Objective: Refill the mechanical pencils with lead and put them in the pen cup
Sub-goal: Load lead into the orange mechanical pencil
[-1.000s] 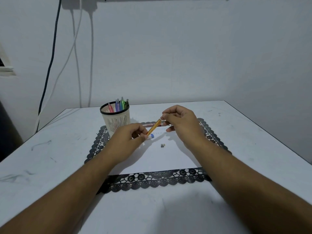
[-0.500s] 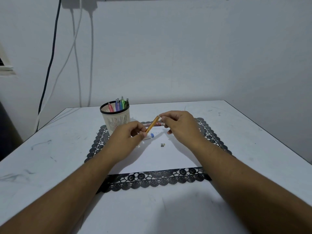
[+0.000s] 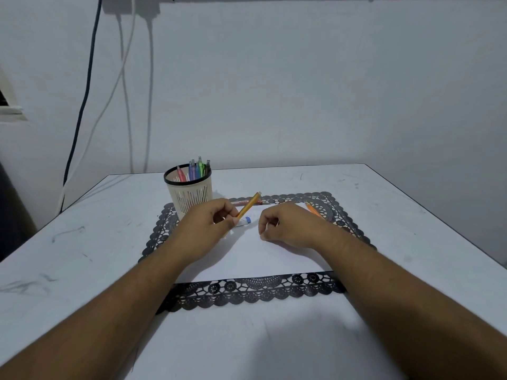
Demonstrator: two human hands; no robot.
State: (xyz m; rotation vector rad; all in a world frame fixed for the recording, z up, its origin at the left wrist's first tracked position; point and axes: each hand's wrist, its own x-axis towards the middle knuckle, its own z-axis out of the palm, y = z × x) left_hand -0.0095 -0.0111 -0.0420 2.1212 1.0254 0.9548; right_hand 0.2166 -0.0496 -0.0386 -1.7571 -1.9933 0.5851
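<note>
My left hand [image 3: 208, 229] grips a yellow mechanical pencil [image 3: 250, 204] by its lower end, its top slanting up to the right. My right hand [image 3: 288, 226] is lowered onto the white paper [image 3: 260, 261], thumb and fingertips pinched together where a small grey cap lay. The cap is hidden under those fingertips. The cream pen cup [image 3: 192, 194] with a black rim stands at the mat's far left corner and holds several coloured pencils [image 3: 196, 170]. An orange pencil [image 3: 312, 209] lies just behind my right hand.
A black lace placemat [image 3: 247, 293] lies under the paper on the white table [image 3: 411, 242]. A red lead case [image 3: 242, 201] lies behind the yellow pencil, and a small white and blue tube [image 3: 246, 221] lies by my left thumb. Cables [image 3: 123, 91] hang on the wall.
My right hand let go of the yellow pencil's top and dropped down onto the paper over the small grey cap. My left hand kept the pencil and shifted slightly.
</note>
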